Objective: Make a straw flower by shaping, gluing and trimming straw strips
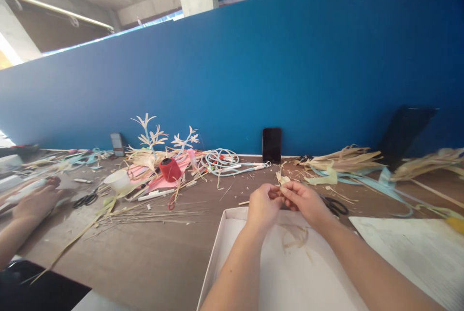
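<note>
Where the brown counter [152, 258] meets the blue partition [290, 69], items run as follows, left to right:

- Co-worker's hand [34, 202], far left edge, resting on the counter among pale items too blurred to name.
- Black scissors [86, 199], lying flat just right of that hand.
- White cup [118, 180], standing behind the scissors.
- Red thread spool [169, 169], tilted, on pink sheets, with pale straw sprigs [152, 134] upright behind it.
- Loose straw stalks [145, 214], spread flat in front of the spool.
- Coiled light-blue cord [221, 159], near the partition.
- Dark phone [271, 145], propped upright against the partition.
- Left hand [263, 204], above the far rim of the white box [217, 248]; grip pinched on the straw piece [282, 179].
- Straw piece, held between both hands, over the box's far edge, its pale tip sticking up.
- Right hand [306, 200], touching the left; grip likewise closed on the straw piece.
- Second black scissors [335, 205], on the counter just right of the right hand.
- Straw bundle [340, 159], lying behind, with pale blue strips beneath.
- White sheet [409, 248], flat at the near right.
</note>
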Demonstrator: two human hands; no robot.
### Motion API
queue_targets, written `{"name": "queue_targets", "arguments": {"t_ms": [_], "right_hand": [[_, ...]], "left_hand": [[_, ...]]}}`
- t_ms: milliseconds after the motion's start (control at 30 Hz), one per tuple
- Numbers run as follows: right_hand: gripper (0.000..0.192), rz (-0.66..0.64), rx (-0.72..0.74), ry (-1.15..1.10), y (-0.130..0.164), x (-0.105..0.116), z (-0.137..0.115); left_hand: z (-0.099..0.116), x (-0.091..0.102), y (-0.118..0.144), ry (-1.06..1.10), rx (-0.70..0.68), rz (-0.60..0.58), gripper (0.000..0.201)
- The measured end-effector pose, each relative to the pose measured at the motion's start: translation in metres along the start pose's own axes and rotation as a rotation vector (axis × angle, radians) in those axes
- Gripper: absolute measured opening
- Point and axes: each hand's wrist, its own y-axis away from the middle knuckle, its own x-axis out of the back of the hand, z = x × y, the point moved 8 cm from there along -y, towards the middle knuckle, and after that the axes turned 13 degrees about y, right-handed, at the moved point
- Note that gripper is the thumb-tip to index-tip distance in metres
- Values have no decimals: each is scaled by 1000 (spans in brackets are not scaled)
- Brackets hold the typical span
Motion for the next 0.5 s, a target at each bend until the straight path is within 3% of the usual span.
{"name": "queue_targets", "arguments": {"t_ms": [200, 500], "right_hand": [[30, -5, 26, 36, -2, -1, 0], [25, 33, 24, 25, -1, 0, -1]], "left_hand": [[-2, 0, -1, -43, 2, -15, 18], [-2, 6, -1, 20, 137, 59, 11]]}}
